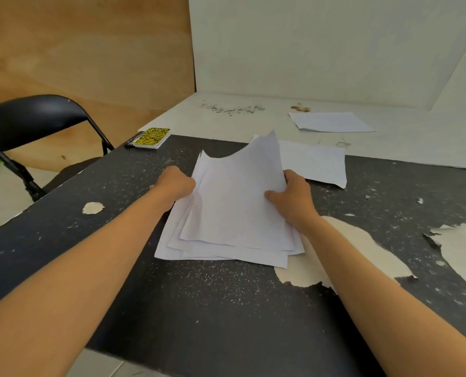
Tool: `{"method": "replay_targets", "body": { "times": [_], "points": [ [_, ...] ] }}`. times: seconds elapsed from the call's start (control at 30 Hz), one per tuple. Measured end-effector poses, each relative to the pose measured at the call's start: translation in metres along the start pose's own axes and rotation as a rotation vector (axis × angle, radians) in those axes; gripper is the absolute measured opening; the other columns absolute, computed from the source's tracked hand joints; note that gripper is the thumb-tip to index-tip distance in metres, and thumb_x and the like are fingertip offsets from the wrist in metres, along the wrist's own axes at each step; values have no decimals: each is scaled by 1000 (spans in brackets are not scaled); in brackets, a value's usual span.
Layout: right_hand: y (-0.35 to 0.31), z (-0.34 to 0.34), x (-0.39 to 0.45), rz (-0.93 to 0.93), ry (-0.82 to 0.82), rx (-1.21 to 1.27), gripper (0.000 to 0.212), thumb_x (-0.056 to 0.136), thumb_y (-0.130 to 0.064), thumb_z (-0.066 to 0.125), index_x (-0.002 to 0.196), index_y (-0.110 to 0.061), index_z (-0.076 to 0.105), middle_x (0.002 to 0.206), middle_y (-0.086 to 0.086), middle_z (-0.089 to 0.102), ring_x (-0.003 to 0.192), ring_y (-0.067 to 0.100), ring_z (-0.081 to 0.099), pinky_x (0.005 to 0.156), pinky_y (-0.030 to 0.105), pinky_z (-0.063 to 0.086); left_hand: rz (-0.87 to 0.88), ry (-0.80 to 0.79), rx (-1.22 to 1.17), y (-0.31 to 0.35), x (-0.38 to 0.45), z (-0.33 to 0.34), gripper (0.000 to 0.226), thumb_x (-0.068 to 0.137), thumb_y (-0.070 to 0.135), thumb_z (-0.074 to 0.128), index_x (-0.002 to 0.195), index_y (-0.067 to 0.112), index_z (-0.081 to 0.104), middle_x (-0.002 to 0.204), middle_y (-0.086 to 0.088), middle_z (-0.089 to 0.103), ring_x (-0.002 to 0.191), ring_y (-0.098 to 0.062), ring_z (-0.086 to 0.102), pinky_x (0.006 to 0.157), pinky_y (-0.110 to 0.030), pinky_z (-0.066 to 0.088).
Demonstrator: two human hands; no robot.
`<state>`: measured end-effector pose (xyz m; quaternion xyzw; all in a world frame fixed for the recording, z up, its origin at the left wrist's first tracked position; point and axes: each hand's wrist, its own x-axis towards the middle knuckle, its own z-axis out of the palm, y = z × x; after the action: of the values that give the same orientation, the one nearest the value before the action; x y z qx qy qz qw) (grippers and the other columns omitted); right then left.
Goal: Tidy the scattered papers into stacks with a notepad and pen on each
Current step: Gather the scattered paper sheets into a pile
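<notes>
Left hand (178,183) and right hand (291,195) each pinch a side edge of the paper pile (231,213), mid dark surface (172,295), far end lifted. Risk: sheets sit fanned, uneven, so loose ones may slip out w/ squaring. Count: 1 pile, 2 stray sheets (314,161) (331,122), 1 notepad (152,137), 1 pen (133,140).

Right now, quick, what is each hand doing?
Left hand: grips the left edge of the paper stack.
Right hand: grips the stack's right edge, thumb on top.
</notes>
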<state>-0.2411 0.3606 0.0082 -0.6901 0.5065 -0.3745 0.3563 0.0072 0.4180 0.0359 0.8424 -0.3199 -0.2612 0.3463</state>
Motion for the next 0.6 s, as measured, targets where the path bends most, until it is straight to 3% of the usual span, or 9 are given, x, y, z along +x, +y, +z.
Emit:
{"method": "replay_targets", "body": {
  "times": [0.1,0.17,0.23,0.37,0.43,0.5,0.6],
  "points": [
    [-3,9,-1,-18,4,-41,27,86,-14,69,110,-9,57,108,4,62,95,23,62,77,33,53,-43,-62,-236,6,-1,4,62,94,27,57,149,6,37,149,-14,43,132,-31,45,99,-39,40],
    [-3,13,-1,-31,-1,-47,28,86,-14,69,112,-11,58,109,3,63,94,21,62,75,30,50,37,-97,-307,5,0,6,82,77,43,76,144,7,45,144,-10,51,127,-30,52,95,-35,42],
    [-5,15,2,-43,-33,-18,30,86,-17,71,113,-11,59,108,1,65,94,19,63,74,29,51,124,-33,-250,2,-1,8,78,63,32,90,129,6,58,127,-10,63,112,-29,62,89,-38,51],
    [-9,8,20,-73,38,-31,33,88,-36,71,111,-12,64,100,0,69,89,17,65,75,29,53,106,23,-337,-8,8,5,55,70,7,87,119,5,63,117,-11,68,103,-31,65,83,-42,55],
    [-5,0,36,-161,104,-258,37,92,-33,66,123,-14,60,116,1,66,104,19,62,90,32,49,84,32,-425,-19,14,-3,48,73,4,85,117,5,67,116,-12,70,101,-30,67,87,-45,56],
    [3,-8,53,-216,35,-536,46,92,-28,64,135,-16,53,138,3,56,127,23,51,107,38,39,78,31,-483,-30,20,-8,46,75,4,83,118,8,68,115,-10,71,100,-29,68,90,-48,56],
    [13,-20,68,-49,-128,-701,56,97,-45,54,144,-16,44,145,9,49,133,30,45,109,42,36,156,44,-527,-39,18,-9,40,80,3,79,117,14,69,112,-3,71,98,-24,68,86,-41,57]
  ]
}}
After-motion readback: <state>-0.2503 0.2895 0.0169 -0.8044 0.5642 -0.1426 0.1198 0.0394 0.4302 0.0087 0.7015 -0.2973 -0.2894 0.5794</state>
